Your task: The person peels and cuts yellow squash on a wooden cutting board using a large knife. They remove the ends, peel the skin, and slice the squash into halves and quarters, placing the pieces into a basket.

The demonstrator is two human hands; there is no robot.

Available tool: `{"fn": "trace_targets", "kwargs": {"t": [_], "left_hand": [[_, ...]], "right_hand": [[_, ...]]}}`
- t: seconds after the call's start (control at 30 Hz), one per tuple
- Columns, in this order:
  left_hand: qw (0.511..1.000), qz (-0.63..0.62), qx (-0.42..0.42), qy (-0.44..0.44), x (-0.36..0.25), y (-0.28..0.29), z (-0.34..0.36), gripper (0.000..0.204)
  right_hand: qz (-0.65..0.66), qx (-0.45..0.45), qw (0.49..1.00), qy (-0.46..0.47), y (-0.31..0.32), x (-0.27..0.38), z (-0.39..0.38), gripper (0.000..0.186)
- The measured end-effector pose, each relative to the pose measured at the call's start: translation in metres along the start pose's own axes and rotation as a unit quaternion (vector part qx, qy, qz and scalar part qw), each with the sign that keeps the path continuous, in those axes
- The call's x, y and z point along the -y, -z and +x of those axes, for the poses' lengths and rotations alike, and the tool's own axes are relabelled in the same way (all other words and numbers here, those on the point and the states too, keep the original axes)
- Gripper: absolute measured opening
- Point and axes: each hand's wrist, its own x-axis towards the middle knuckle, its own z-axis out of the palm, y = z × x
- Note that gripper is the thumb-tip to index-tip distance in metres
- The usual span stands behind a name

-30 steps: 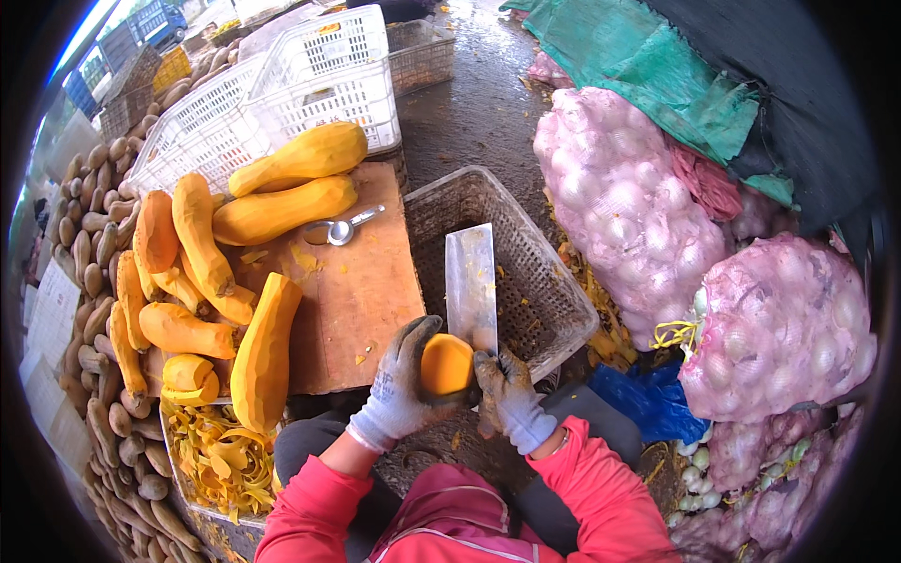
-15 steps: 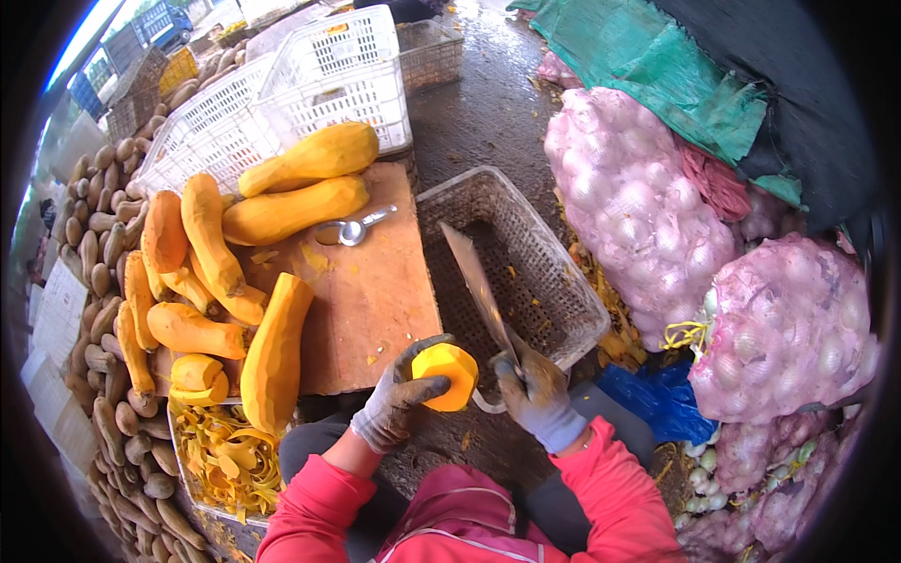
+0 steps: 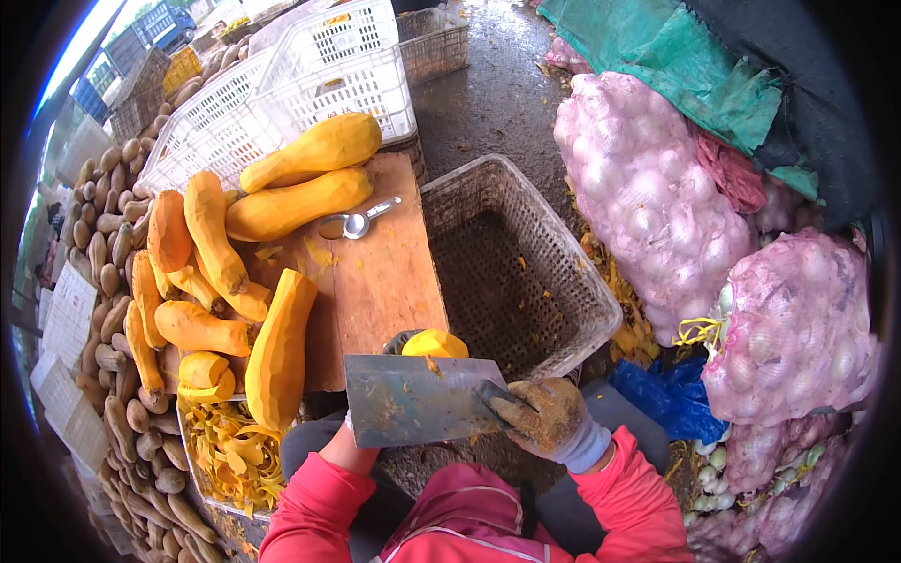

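Note:
My right hand (image 3: 549, 420), in a dirty glove, grips a wide cleaver (image 3: 418, 399), held sideways across the front of my body. Behind the blade, my left hand (image 3: 399, 340) holds a round piece of peeled orange squash (image 3: 436, 342); most of that hand is hidden. Several long peeled squashes (image 3: 282, 333) lie on the wooden board (image 3: 385, 277) at the left, beside a metal peeler (image 3: 357, 223). A crate of orange peels (image 3: 235, 450) sits below the board.
A dirty plastic crate (image 3: 511, 281) is ahead. White crates (image 3: 333, 94) stand behind the board. Brown oblong produce (image 3: 122, 422) is piled at far left. Mesh sacks of onions (image 3: 648, 216) line the right, with a green tarp (image 3: 676, 66) and blue plastic (image 3: 657, 394).
The cleaver has swung down from upright to lie crosswise in front of the squash piece, covering much of my left hand. My right hand has moved slightly rightward and turned with it.

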Motion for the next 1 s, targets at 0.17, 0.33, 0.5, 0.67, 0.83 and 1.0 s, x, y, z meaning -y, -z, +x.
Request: {"fn": "trace_targets", "kwargs": {"t": [0.17,0.33,0.5,0.67,0.83,1.0], "left_hand": [[0.997,0.078,-0.018,-0.019,-0.008,-0.020,0.006,0.046],[0.996,0.070,-0.050,-0.035,-0.012,-0.054,0.004,0.053],[0.997,-0.011,-0.060,-0.056,-0.002,-0.047,0.018,0.054],[0.960,0.238,-0.019,-0.148,0.015,-0.021,0.023,0.056],[0.985,0.118,-0.018,-0.124,0.018,-0.018,0.015,0.059],[0.992,-0.008,-0.051,-0.117,0.009,-0.032,0.022,0.059]], "right_hand": [[-0.018,-0.005,1.000,-0.008,-0.008,-0.011,-0.010,0.060],[-0.091,0.029,0.974,-0.205,-0.022,-0.031,-0.018,0.057],[-0.003,-0.067,0.978,-0.196,-0.023,-0.017,-0.014,0.067],[-0.006,-0.053,0.996,-0.068,-0.010,0.012,-0.002,0.068],[-0.063,-0.040,0.995,-0.062,-0.017,0.017,0.002,0.065],[-0.090,0.052,0.962,-0.252,-0.025,-0.005,-0.001,0.062]]}}
